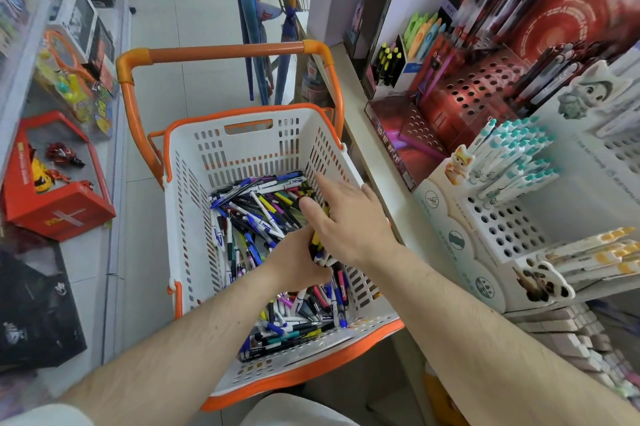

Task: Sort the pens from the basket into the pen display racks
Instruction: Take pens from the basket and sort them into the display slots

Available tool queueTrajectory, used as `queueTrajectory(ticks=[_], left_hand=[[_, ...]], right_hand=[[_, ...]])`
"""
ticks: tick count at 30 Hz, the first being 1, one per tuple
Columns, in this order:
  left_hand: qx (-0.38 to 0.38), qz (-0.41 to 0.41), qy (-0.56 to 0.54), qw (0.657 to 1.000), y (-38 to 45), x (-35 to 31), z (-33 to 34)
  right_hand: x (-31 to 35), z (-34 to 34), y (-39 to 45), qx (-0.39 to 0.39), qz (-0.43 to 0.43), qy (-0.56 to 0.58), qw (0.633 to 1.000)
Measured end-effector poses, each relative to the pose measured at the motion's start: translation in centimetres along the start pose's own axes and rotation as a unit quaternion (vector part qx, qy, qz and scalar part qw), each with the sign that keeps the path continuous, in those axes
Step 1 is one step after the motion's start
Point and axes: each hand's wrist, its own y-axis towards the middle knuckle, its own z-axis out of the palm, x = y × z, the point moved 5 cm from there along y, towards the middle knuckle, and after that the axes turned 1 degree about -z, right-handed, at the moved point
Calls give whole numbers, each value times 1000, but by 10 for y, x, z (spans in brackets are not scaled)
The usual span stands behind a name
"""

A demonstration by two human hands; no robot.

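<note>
A white basket with orange trim (194, 204) stands in front of me, holding a loose pile of several pens (256, 214). My left hand (298, 263) grips a bundle of pens (320, 249) low in the basket. My right hand (346, 217) lies over the top of the same bundle, fingers stretched forward and thumb pointing left. On the shelf to the right stand the pen display racks: a white rack with round holes (502, 224) holding teal-capped pens (516, 155), and a red perforated rack (474, 93).
An orange basket handle (225, 53) arches at the far side. Umbrellas (256, 27) lean beyond it. A red toy box (52, 190) and other toys fill the left shelf. Yellow-capped pens (599, 252) lie at the lower right, dark pens (547, 69) stand behind the red rack.
</note>
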Motion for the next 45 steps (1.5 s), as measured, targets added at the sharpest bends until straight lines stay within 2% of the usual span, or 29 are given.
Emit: queueTrajectory(ticks=[3, 6, 8, 9, 11, 13, 14, 15, 17, 18, 19, 20, 22, 25, 27, 33, 36, 40, 45], left_hand=[[7, 2, -3, 1000, 1, 1, 5], [12, 33, 4, 999, 5, -5, 7], [22, 51, 28, 998, 9, -8, 7], [19, 44, 9, 999, 9, -9, 5], [-29, -6, -103, 994, 8, -8, -7], [-97, -88, -260, 957, 7, -4, -22], [-119, -109, -347, 924, 6, -3, -27], [-138, -115, -425, 887, 6, -5, -32], [-162, -110, -534, 822, 7, -11, -40], [-171, -107, -566, 800, 7, -15, -43], [-175, -102, -587, 784, 7, -19, -44], [-178, -90, -599, 776, 7, -24, -45], [-173, -56, -603, 777, 6, -34, -45], [-170, -26, -593, 787, 4, -45, -40], [-177, -15, -576, 798, 1, -52, -38], [-153, 61, -490, 856, -11, -71, -40], [-131, 84, -487, 860, -18, -80, -38], [-104, 68, -522, 844, -23, -89, -30], [-118, 33, -508, 852, -17, -83, -32]], right_hand=[[-5, 8, -1, 70, 16, -56, 996], [-5, 10, -4, 100, 8, -116, 988], [-4, 14, -6, 91, -1, -136, 986], [-4, 13, -7, 67, -3, -125, 990], [-7, 4, -9, -53, -2, -38, 998], [-18, -10, -16, -193, 57, 129, 971], [-28, -11, -22, -227, 126, 236, 936], [-39, -2, -28, -221, 227, 352, 881], [-49, 33, -46, -134, 423, 543, 713], [-45, 50, -55, -83, 471, 609, 633], [-40, 62, -62, -40, 493, 655, 571], [-36, 71, -65, -17, 497, 691, 524], [-27, 75, -63, -15, 475, 751, 458], [-13, 62, -53, -21, 413, 817, 402], [-7, 55, -50, -15, 397, 829, 395], [1, 50, -51, -32, 388, 826, 408], [1, 40, -49, -63, 361, 820, 439], [-2, 38, -44, -118, 343, 820, 442], [-1, 43, -45, -94, 316, 805, 493]])
